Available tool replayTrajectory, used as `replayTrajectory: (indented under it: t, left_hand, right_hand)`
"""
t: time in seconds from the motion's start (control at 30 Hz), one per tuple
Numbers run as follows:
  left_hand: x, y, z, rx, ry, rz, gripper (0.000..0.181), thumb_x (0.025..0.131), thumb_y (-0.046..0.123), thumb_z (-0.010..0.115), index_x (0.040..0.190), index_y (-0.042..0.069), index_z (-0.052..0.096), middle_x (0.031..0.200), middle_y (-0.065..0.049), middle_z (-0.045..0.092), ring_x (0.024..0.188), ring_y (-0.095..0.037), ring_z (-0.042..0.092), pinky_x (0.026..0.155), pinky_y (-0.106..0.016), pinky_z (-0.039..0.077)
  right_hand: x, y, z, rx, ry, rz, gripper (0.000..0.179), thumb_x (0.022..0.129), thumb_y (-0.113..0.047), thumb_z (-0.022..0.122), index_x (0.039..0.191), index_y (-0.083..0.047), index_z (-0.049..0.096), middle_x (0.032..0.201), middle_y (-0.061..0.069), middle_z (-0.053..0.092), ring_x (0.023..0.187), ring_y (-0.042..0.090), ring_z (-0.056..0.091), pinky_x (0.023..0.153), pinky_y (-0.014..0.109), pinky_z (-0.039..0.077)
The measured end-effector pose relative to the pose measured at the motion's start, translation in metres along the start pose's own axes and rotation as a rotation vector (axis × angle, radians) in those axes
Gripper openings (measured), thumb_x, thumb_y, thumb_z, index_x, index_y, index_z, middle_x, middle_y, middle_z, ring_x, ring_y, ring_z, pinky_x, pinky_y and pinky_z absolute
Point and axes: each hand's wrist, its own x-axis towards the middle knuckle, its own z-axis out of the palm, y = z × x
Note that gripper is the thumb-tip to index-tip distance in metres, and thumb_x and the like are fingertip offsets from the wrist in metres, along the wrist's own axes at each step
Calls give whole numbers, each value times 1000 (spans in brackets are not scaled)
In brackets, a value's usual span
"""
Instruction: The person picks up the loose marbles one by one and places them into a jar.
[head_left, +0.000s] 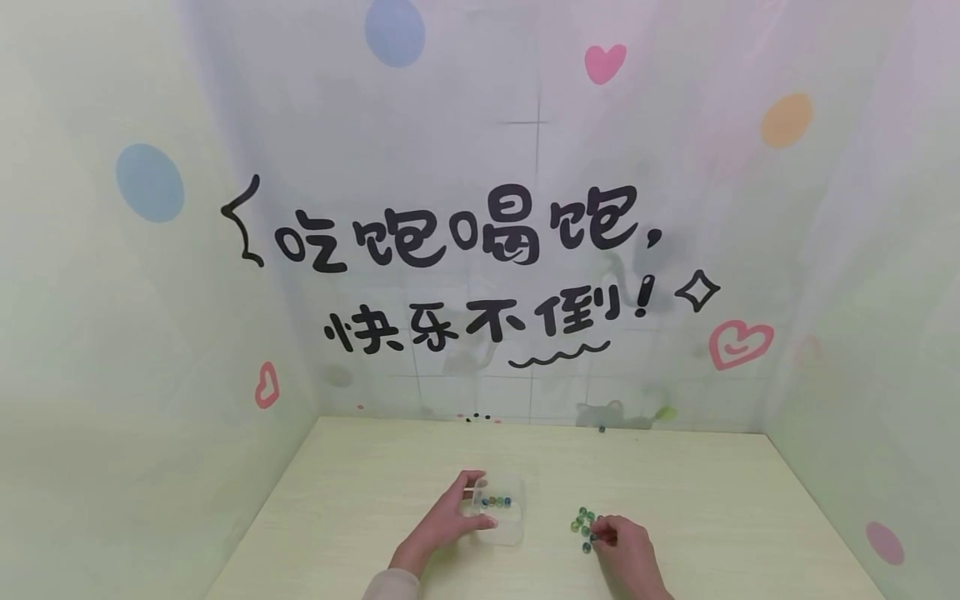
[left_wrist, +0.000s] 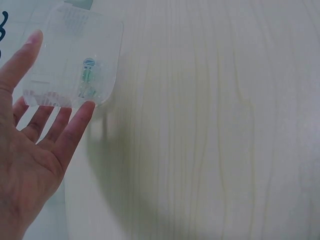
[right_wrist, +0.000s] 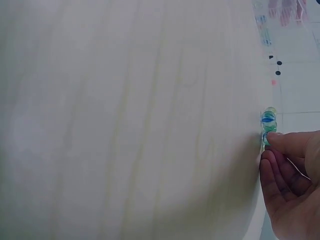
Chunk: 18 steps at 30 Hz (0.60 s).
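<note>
My left hand [head_left: 452,518] holds a clear plastic box [head_left: 510,533], thumb on its near side and fingers on the far side. Inside, several marbles [head_left: 497,502] lie in a row; the left wrist view shows them blurred through the box [left_wrist: 60,60] wall. To the right, a loose group of green and blue glass marbles [head_left: 585,513] lies on the table. At that group's right edge, my right hand [head_left: 628,550] pinches a marble [right_wrist: 266,138] between thumb and curled fingers, which partly hide it.
The pale wood-grain table [head_left: 360,467] meets a printed curtain [head_left: 450,392] at the back, with more curtain on both sides. One stray marble [head_left: 602,429] lies at the table's far edge, behind the group.
</note>
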Motion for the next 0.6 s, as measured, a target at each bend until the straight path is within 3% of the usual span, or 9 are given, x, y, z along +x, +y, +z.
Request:
replayTrajectory:
  t: [0.6]
  left_hand:
    - [0,-2,0,-7,2,10,78,83,22,82,145,3,39,147,-23,46,132,-47,48,106,-64,42]
  right_hand:
    - [1,-3,-2,4,9,12,14,81,4,72,88,-8,70,82,1,67,76,12,59,69,29,52]
